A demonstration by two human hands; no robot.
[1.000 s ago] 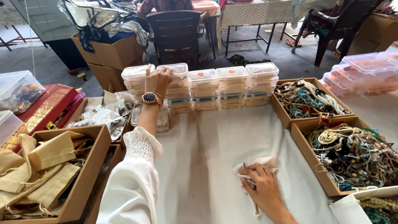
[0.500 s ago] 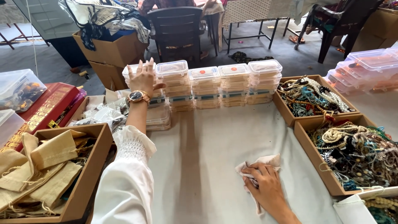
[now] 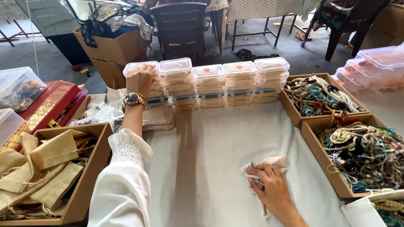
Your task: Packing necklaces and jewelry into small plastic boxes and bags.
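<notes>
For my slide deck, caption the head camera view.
Left hand grips the leftmost stack of clear plastic boxes; right hand presses a cloth pouch on the table.

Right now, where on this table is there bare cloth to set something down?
The white table cloth is bare between the row of stacked clear boxes, the two bead trays and the right hand on its pale rag. The left side is crowded: the left hand on the end stack, packets, pouch box.

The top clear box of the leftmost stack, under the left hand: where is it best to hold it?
Probably by its two short sides, from above. The top clear box is flat and stacked, so only its lid and edges are free; the left hand covers its front.
</notes>
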